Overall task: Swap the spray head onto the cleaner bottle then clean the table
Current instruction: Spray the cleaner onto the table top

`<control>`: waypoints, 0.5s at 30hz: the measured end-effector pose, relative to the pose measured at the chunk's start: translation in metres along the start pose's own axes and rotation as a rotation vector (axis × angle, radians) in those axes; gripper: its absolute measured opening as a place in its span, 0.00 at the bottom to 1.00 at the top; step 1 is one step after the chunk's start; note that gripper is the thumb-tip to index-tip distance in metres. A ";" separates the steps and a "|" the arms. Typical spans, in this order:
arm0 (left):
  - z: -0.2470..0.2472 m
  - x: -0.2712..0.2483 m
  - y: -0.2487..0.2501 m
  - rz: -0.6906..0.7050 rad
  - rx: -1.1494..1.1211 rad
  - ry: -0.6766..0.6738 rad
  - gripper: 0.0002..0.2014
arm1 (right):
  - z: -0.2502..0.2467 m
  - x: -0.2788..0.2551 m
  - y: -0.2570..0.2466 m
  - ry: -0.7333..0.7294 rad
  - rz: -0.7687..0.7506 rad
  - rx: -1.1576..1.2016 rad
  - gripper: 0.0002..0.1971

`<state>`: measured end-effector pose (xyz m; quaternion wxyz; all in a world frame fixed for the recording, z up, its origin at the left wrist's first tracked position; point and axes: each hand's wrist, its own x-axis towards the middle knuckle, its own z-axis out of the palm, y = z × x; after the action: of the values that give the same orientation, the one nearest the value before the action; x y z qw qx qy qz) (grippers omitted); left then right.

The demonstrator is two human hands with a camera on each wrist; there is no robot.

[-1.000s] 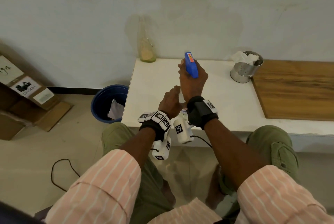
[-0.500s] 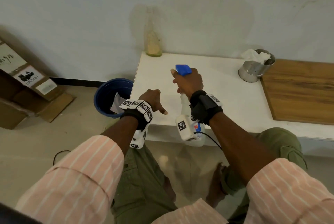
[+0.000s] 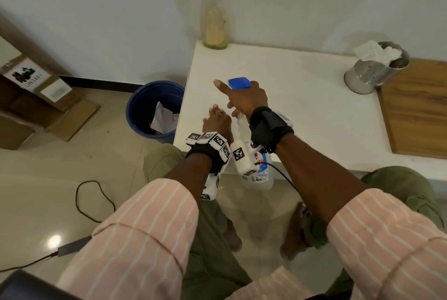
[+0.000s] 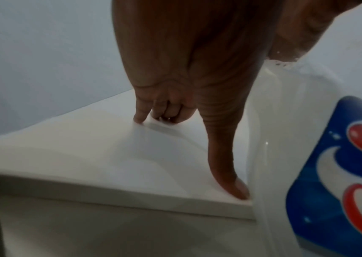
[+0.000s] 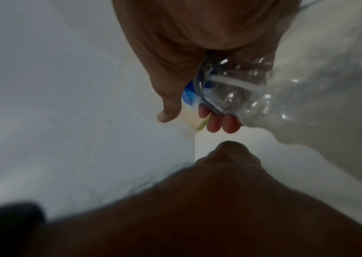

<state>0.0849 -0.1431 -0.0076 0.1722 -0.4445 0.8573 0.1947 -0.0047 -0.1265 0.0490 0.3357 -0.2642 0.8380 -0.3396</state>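
My right hand grips the neck of the clear cleaner bottle, its index finger stretched out beside the blue spray head. The bottle leans toward me over the front left part of the white table, its blue and red label low by the table edge. In the right wrist view, fingers wrap the bottle's neck. My left hand holds nothing. Its fingertips touch the tabletop and its thumb lies along the bottle's side.
A steel can stuffed with tissues stands at the back right, next to a wooden board. A glass bottle stands at the table's back left corner. On the floor to the left are a blue bin, cardboard boxes and a cable.
My right hand has lowered and tipped the bottle, so the spray head now points away over the table. My left hand swung out left, then came back beside the bottle onto the tabletop.
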 end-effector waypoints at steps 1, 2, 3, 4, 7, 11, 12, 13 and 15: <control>0.000 0.001 0.001 -0.002 -0.005 0.001 0.39 | 0.001 0.001 0.001 0.014 -0.001 -0.023 0.40; 0.000 0.001 0.001 -0.006 -0.006 -0.002 0.39 | 0.002 0.002 0.001 0.033 -0.009 -0.049 0.39; 0.001 0.001 0.000 -0.008 -0.008 -0.004 0.40 | 0.001 0.002 0.002 0.048 -0.014 -0.057 0.39; 0.001 0.001 -0.001 -0.008 -0.011 -0.002 0.41 | 0.000 0.002 0.002 0.054 -0.016 -0.043 0.40; 0.002 -0.002 -0.002 0.001 -0.016 -0.005 0.45 | -0.003 0.001 0.003 0.018 -0.004 0.012 0.42; -0.004 -0.007 -0.002 0.005 0.009 -0.045 0.50 | -0.004 -0.002 0.005 0.064 -0.012 -0.061 0.39; -0.008 -0.008 -0.002 0.003 0.009 -0.058 0.50 | -0.005 -0.003 0.005 0.067 -0.018 -0.049 0.39; -0.012 -0.008 -0.002 -0.001 -0.002 -0.064 0.48 | -0.007 -0.004 0.006 0.056 -0.019 -0.010 0.39; -0.019 -0.009 -0.002 -0.020 -0.078 -0.043 0.41 | -0.010 -0.004 0.008 0.019 -0.016 0.067 0.38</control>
<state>0.0889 -0.1467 0.0131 0.1752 -0.4551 0.8407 0.2356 -0.0116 -0.1151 0.0497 0.3336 -0.2561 0.8273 -0.3725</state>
